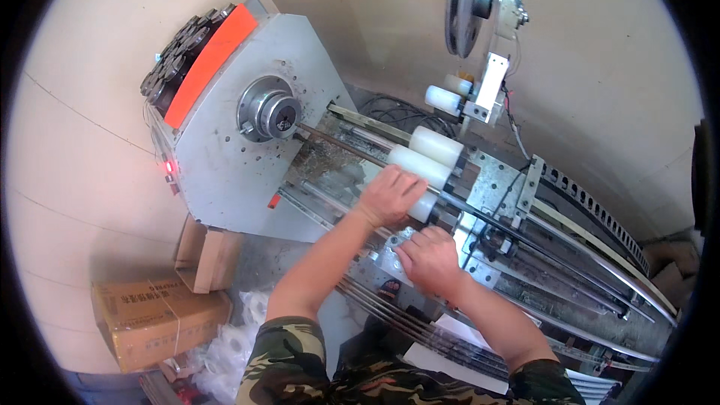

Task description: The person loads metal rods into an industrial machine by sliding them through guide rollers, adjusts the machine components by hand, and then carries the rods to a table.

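My left hand [388, 196] presses against the near side of a white roller [417, 165], its fingers curled in. Two more white rollers, a far one [442, 146] and a near one [424, 207], lie parallel to it on a metal carriage [491, 184]. Closer to me, my right hand [433, 261] is closed, thumb against bent fingers; what it grips is hidden. A shiny, clear-looking piece [390, 255] shows beside its thumb. A long thin dark rod [341, 142] runs from the round chuck [277, 114] toward the rollers.
The grey machine housing [217, 157] with an orange strip [214, 60] stands at left. Several rails [600, 270] cross toward the right. A reel [465, 7] hangs at the back. Cardboard boxes [161, 322] and clear plastic wrap [232, 349] lie at lower left.
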### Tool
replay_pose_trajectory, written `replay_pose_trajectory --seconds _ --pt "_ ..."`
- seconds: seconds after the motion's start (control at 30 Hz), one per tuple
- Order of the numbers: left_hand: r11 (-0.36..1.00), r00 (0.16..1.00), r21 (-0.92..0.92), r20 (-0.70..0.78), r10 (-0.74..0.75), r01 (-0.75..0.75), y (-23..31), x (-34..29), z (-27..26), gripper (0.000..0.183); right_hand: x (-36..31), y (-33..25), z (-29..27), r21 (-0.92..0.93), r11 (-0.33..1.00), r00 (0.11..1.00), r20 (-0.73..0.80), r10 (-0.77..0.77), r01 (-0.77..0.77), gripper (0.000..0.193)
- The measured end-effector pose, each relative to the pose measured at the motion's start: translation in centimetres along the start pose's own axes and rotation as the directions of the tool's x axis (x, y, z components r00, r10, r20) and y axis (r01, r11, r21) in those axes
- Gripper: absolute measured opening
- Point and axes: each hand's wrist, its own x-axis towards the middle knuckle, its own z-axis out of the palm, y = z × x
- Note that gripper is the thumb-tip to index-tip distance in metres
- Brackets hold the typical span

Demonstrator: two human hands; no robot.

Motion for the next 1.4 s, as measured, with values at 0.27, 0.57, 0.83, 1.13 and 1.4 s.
replay_pose_trajectory --seconds 0.27,0.57,0.83,1.13,1.4 --pt "0.993 0.991 0.059 0.085 -0.103 0.099 1.5 0.0 -1.3 0.045 -0.3 -0.6 -0.1 0.012 1.000 0.997 -0.081 0.017 -0.016 0.018" --pt "0.977 0.977 0.172 0.154 -0.150 0.123 2.5 -0.6 -1.1 0.059 -1.3 -0.1 0.5 0.036 0.999 0.988 -0.152 0.000 0.005 0.019" --pt "0.973 0.980 0.201 0.144 -0.140 0.110 2.9 -0.2 -1.2 0.062 -1.5 -0.5 -0.1 0.038 0.999 0.990 -0.132 0.038 -0.034 0.020" --pt "0.970 0.976 0.198 0.137 -0.170 0.141 3.1 -0.3 -1.4 0.053 -1.5 -0.7 -2.5 0.202 0.971 0.986 0.124 0.108 -0.132 0.038" --pt "0.967 0.954 0.168 0.198 -0.225 0.193 4.1 0.7 -2.8 0.052 -17.1 -8.7 -12.5 -0.140 0.929 0.908 0.201 0.367 -0.344 0.070"
